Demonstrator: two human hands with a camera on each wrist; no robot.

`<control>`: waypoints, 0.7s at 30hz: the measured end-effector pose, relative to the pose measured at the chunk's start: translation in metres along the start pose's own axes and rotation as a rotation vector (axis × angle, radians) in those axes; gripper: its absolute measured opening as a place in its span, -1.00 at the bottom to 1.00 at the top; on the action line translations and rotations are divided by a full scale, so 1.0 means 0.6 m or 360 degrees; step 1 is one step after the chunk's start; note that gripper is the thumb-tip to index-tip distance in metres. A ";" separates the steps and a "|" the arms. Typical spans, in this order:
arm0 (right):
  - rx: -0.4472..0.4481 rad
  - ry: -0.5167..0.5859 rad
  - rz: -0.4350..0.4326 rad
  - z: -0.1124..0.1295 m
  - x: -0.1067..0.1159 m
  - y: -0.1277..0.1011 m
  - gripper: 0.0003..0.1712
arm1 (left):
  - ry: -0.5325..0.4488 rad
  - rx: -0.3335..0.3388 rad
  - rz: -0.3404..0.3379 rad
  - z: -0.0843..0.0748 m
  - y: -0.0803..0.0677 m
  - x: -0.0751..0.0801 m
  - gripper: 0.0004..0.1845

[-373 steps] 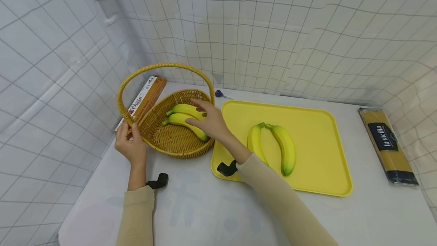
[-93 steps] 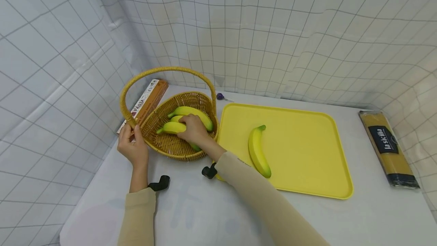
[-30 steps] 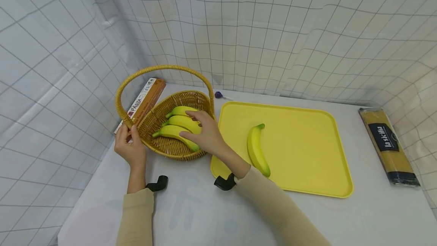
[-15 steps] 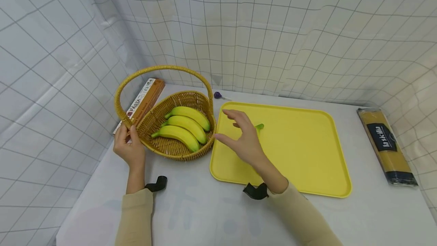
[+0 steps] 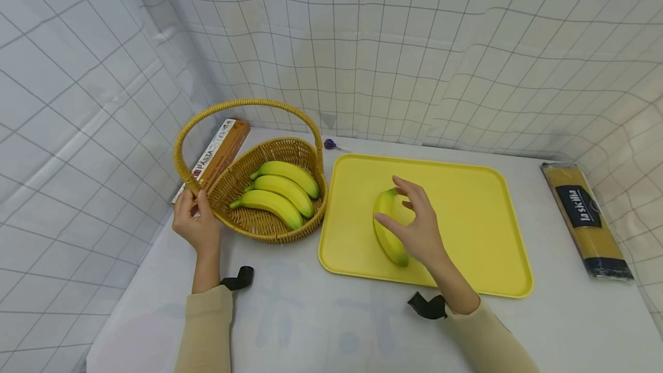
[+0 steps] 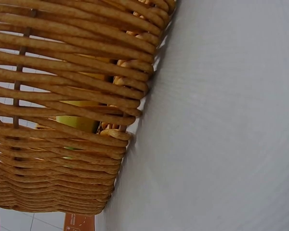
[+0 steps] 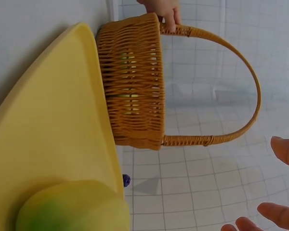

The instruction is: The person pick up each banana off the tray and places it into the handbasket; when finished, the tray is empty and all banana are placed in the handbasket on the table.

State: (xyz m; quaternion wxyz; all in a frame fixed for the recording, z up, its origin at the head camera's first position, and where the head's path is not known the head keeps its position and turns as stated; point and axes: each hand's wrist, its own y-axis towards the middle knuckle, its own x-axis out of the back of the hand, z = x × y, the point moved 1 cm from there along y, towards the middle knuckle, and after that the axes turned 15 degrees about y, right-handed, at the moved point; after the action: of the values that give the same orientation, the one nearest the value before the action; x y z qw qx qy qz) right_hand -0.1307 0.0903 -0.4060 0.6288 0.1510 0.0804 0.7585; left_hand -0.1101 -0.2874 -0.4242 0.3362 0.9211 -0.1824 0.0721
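My left hand (image 5: 198, 224) pinches the near-left base of the handle on a wicker basket (image 5: 269, 237). Three bananas lie side by side inside it: a back banana (image 5: 288, 175), a middle banana (image 5: 285, 190) and a front banana (image 5: 269, 204). Over the yellow tray (image 5: 466, 217) my right hand (image 5: 420, 229) hovers with thumb and fingers spread, holding nothing. Below it, partly covered by the hand, a single banana (image 5: 387, 235) lies on the tray. In the right wrist view that banana (image 7: 77, 207) shows close up, with the fingertips (image 7: 274, 211) apart from it.
Behind the basket lies a pasta box (image 5: 220, 151) against the sheeted wall. A purple lollipop (image 5: 331, 144) rests between basket and tray at the back. At far right is a pack of spaghetti (image 5: 585, 220).
A third banana has joined the two in the basket since the earliest frame, leaving one on the tray. My right hand has moved right, from the basket to over the tray. The left hand stays put.
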 end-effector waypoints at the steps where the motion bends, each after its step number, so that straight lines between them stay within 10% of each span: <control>1: -0.0015 -0.0001 -0.0012 -0.004 0.006 -0.003 -0.15 | -0.0004 0.0003 -0.0002 0.000 0.000 0.000 -0.74; 21: -0.0284 -0.0115 0.0022 -0.076 0.036 -0.030 0.03 | 0.0005 0.0014 -0.0004 -0.002 0.000 0.001 -0.76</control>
State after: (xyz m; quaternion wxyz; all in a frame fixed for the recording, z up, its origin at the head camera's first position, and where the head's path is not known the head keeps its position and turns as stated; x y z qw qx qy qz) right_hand -0.1326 0.1180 -0.4516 0.6370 0.1221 -0.0111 0.7611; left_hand -0.1098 -0.2866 -0.4231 0.3324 0.9227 -0.1805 0.0741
